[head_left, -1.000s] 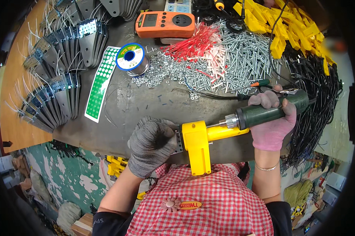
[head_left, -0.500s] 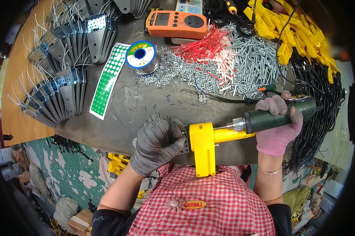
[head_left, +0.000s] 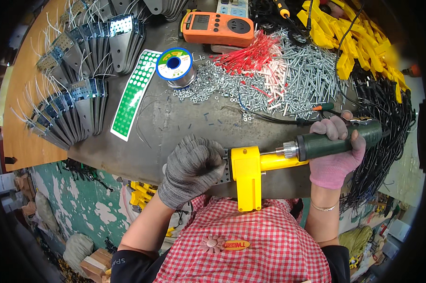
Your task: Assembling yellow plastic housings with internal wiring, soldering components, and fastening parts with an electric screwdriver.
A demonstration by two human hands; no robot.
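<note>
We take the solder spool [head_left: 176, 67] as our landmark on the grey worktable [head_left: 170, 125]. To the right of the spool, and nearer to the body, we see the yellow housing [head_left: 248, 177], with its lower end in front of the checked apron [head_left: 241, 257].

The left hand [head_left: 194, 172], in a grey glove, is nearer to the body than the spool. Its fingers are curled tightly around a metal plate [head_left: 227, 170], whose dark perforated end meets the housing; what lies inside the fist is hidden from us. The right hand [head_left: 336, 155], in a pink and grey glove, is well to the right of the spool. It is wrapped firmly around the green power screwdriver [head_left: 323, 145], and the shaft of this tool reaches the right side of the housing. We cannot tell what its tip touches.

Just left of the spool lies a sheet of green stickers [head_left: 133, 96]. Small nuts [head_left: 206, 85] are spread to its right, and farther right lie the loose screws [head_left: 307, 70]. Beyond the spool, a little to the right, rests an orange meter [head_left: 217, 29].
</note>
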